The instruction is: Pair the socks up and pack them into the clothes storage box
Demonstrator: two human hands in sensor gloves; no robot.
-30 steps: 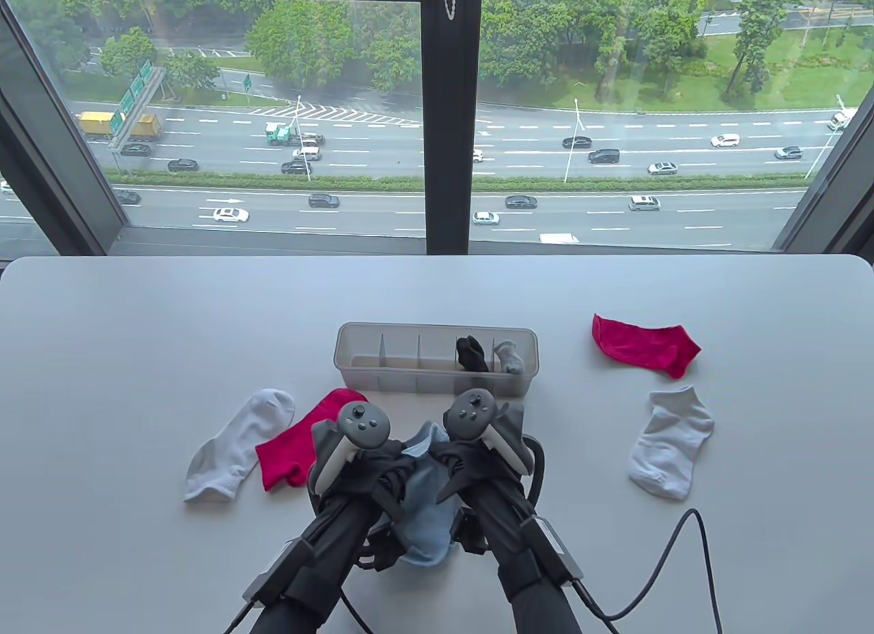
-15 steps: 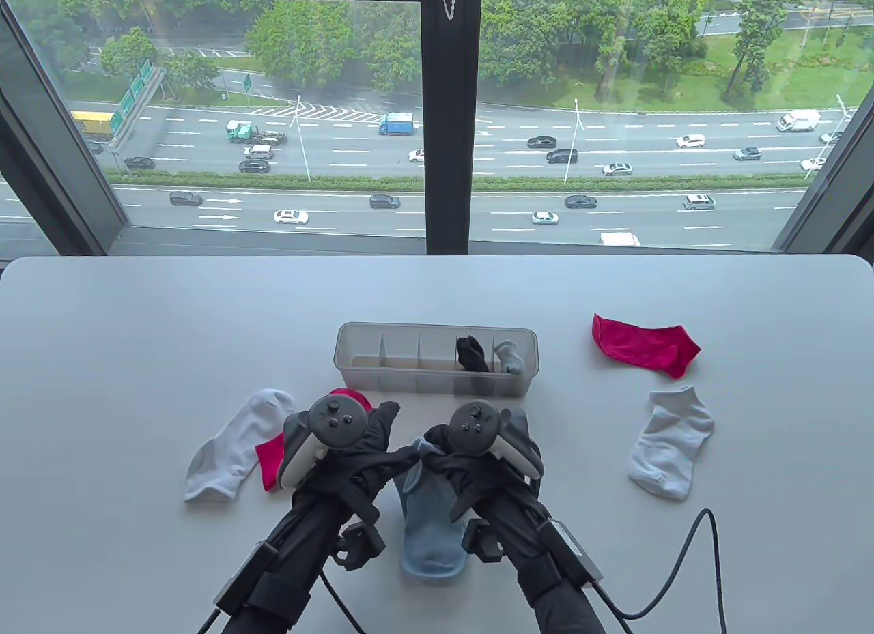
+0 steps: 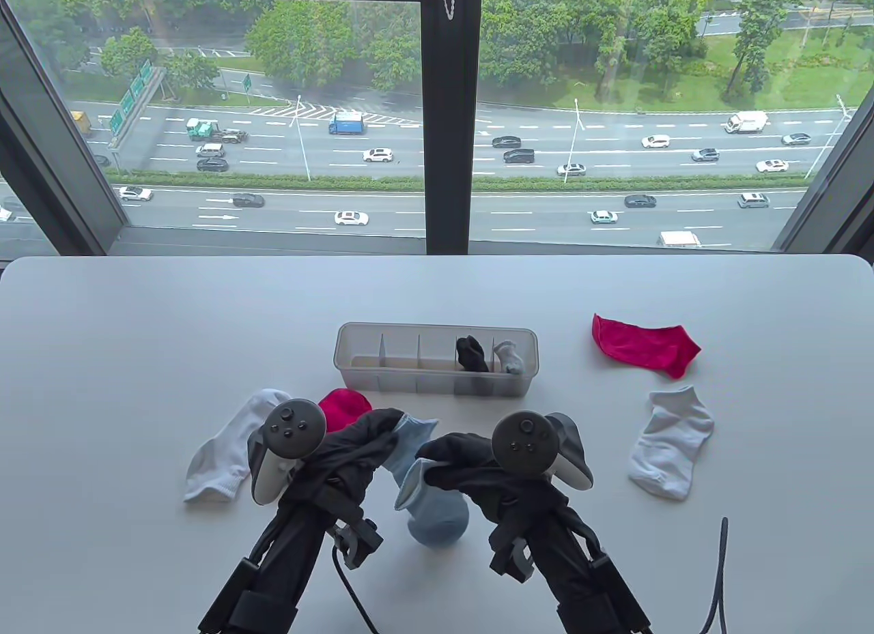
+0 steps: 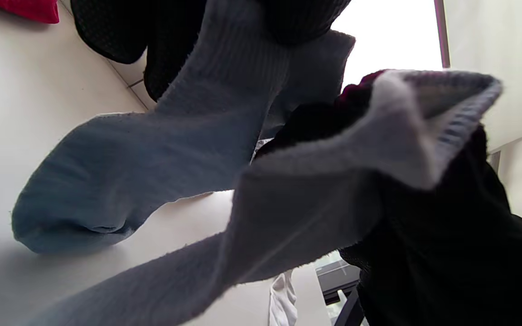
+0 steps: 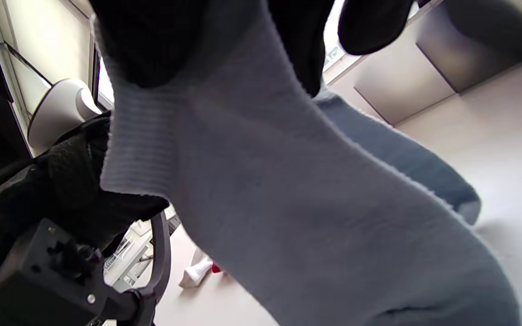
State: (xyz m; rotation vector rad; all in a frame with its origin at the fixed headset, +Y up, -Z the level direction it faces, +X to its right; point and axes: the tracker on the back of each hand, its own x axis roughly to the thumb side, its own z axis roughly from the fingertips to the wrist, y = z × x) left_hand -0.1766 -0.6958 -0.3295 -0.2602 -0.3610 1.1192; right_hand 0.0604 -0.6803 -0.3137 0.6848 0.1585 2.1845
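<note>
Hands now drawn apart: left hand and right hand each pinch cuff of one blue sock, toes brushing table. Pair lifted, storage box next.

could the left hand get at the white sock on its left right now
Probably not yet: the left hand is pinching a blue sock cuff. The white sock lies flat beside it with nothing on top, so the path itself looks free.
</note>
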